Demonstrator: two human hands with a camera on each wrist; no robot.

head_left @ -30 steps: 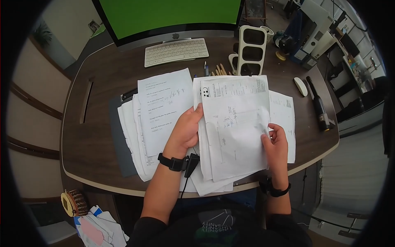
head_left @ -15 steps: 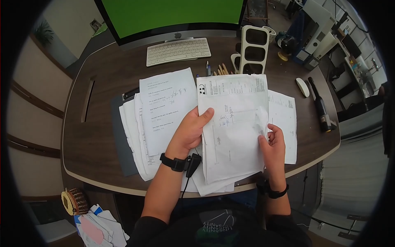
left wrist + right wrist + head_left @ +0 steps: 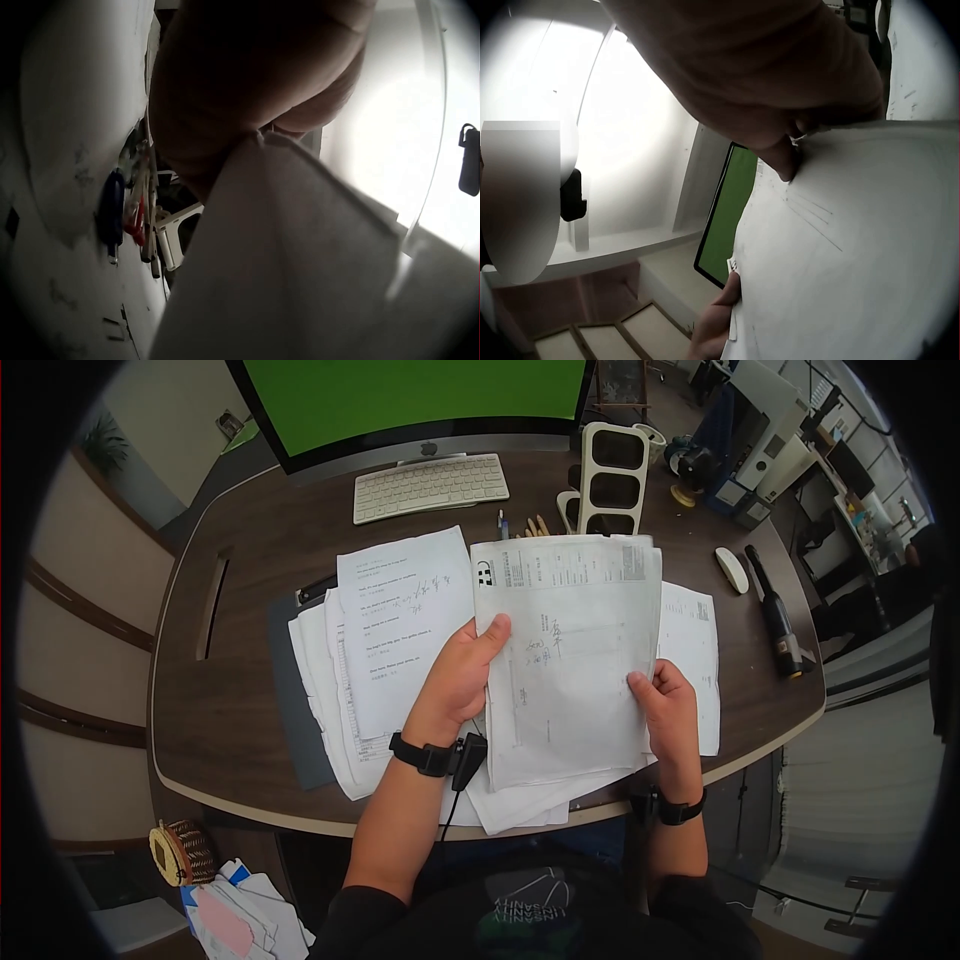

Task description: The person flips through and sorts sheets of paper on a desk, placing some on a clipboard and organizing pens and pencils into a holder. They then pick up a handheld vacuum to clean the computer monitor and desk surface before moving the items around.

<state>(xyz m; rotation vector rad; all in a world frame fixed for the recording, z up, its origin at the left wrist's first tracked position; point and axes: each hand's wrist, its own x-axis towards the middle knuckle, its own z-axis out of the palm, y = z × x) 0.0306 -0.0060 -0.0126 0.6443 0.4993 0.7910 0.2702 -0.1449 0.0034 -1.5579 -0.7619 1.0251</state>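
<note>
Several printed sheets point(image 3: 570, 670) are grasped at their side edges by the left hand point(image 3: 465, 672) and the right hand point(image 3: 672, 712), above the tabletop's point(image 3: 250, 790) near edge, beside other papers point(image 3: 405, 630).

One green-screened monitor point(image 3: 420, 395) is standing, one keyboard point(image 3: 430, 488) and one mouse point(image 3: 731, 570) are lying, one white rack point(image 3: 614, 471) is showing three openings, two wristbands point(image 3: 425, 756) are showing, papers point(image 3: 585, 710) are overlapping uncountably

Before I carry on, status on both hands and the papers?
Left hand gripping the held papers at one side edge. Right hand pinching the opposite edge. Nothing seen blocking the held papers.
</note>
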